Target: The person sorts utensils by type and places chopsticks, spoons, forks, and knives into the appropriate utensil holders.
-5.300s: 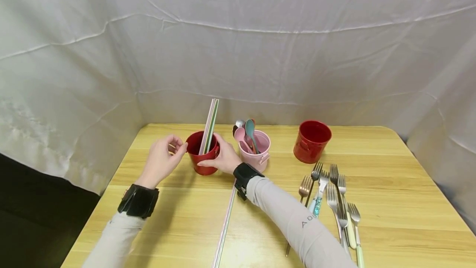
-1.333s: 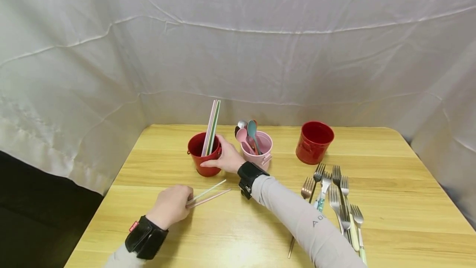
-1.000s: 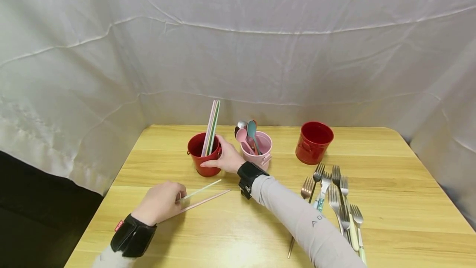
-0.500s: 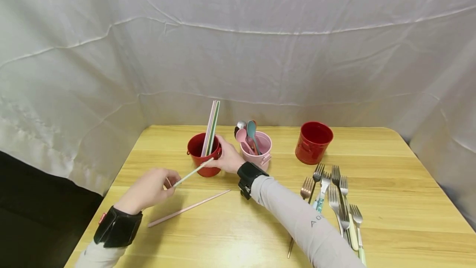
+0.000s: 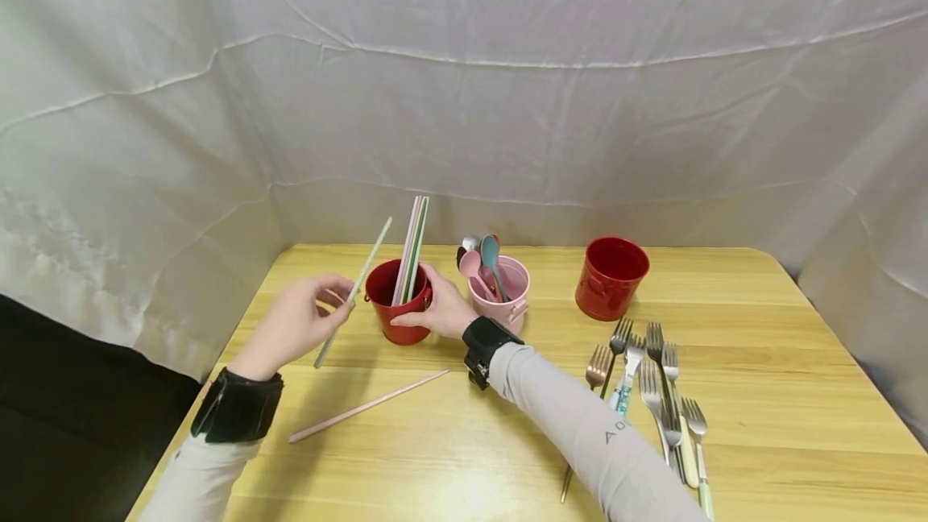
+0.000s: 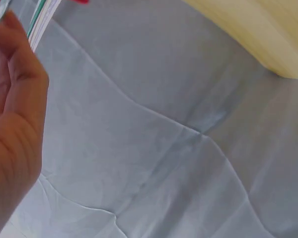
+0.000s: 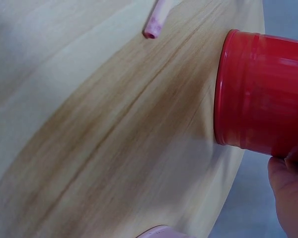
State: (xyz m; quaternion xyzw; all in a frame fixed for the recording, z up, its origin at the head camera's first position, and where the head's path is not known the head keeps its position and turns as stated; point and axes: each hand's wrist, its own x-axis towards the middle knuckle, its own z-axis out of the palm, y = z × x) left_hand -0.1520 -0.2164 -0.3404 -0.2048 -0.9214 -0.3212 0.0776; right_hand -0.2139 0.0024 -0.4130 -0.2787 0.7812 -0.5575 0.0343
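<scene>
My left hand (image 5: 296, 322) pinches a pale green chopstick (image 5: 374, 252) between thumb and fingers, just left of a small red bucket (image 5: 402, 330). The chopstick is tilted, its upper end leaning right, its lower end above the table. Several pastel chopsticks (image 5: 412, 246) stand in that bucket. With thumb and fingers round its right side, my right hand (image 5: 447, 306) holds the bucket; the right wrist view shows the bucket's red wall (image 7: 263, 91) and part of the hand (image 7: 293, 198). A pink chopstick (image 5: 370, 405) lies on the table in front.
Right of my right hand is a pink bucket (image 5: 493, 314) holding several spoons (image 5: 489, 252). A second red bucket (image 5: 607, 296) stands farther right. Several forks (image 5: 652, 393) lie on the wooden table (image 5: 783, 377), partly behind my right sleeve. Grey cloth (image 5: 507, 119) hangs behind.
My left hand has picked the green chopstick off the table, raised it toward the bucket and turned it more upright. The pink chopstick stays lying down. My right hand keeps its place on the bucket.
</scene>
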